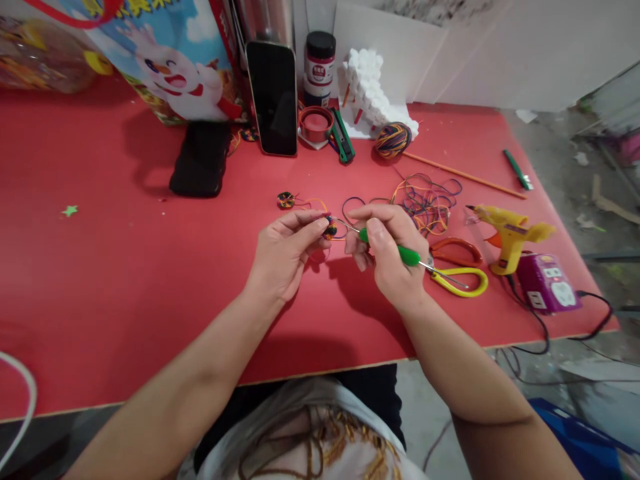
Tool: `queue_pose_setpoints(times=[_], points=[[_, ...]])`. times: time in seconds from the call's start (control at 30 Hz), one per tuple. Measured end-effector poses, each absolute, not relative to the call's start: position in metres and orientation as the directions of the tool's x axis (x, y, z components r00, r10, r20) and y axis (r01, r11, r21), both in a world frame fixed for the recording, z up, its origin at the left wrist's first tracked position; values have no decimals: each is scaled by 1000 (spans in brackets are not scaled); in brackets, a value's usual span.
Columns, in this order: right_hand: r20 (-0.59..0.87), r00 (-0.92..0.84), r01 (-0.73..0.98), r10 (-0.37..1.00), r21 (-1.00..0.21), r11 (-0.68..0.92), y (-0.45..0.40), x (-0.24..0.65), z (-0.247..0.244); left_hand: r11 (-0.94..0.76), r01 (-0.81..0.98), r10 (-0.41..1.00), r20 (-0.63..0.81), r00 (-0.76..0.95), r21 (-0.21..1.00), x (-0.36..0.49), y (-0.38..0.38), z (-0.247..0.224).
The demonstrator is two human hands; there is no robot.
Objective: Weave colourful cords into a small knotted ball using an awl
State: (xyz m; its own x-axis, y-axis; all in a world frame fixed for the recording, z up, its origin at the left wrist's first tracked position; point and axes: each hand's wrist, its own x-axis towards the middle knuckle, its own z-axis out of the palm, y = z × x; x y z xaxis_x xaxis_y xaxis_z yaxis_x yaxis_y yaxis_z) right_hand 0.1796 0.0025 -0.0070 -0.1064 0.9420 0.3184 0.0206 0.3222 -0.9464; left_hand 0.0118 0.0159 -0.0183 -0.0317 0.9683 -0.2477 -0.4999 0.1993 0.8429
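Observation:
Between the thumb and fingers of my left hand [285,253] is a small multicoloured crochet piece [330,228], partly covered by the fingertips. My right hand [393,250] is closed around a crochet hook [410,256] with a green handle. The hook's thin metal tip points left and meets the crochet piece. Loose multicoloured yarn [430,200] lies tangled on the table just beyond my right hand, and strands run to the piece. A small round crochet disc [285,200] rests behind my left hand.
Scissors [463,283] with yellow and red handles lie right of my right hand, near a yellow glue gun [513,233] and a purple power box [550,283]. Behind stand a phone [273,100], a jar [319,70], a utility knife [343,137] and a yarn ball [393,141].

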Motion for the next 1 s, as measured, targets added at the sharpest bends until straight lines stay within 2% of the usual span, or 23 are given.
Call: queue_pose_setpoints(times=[0.43, 1.0], points=[[282, -75, 16, 956, -959, 284, 3, 178, -7, 184, -490, 974, -226, -28, 852, 14, 13, -14], [415, -129, -67, 901, -910, 409, 7, 175, -12, 228, -538, 969, -242, 46, 812, 14, 10, -7]])
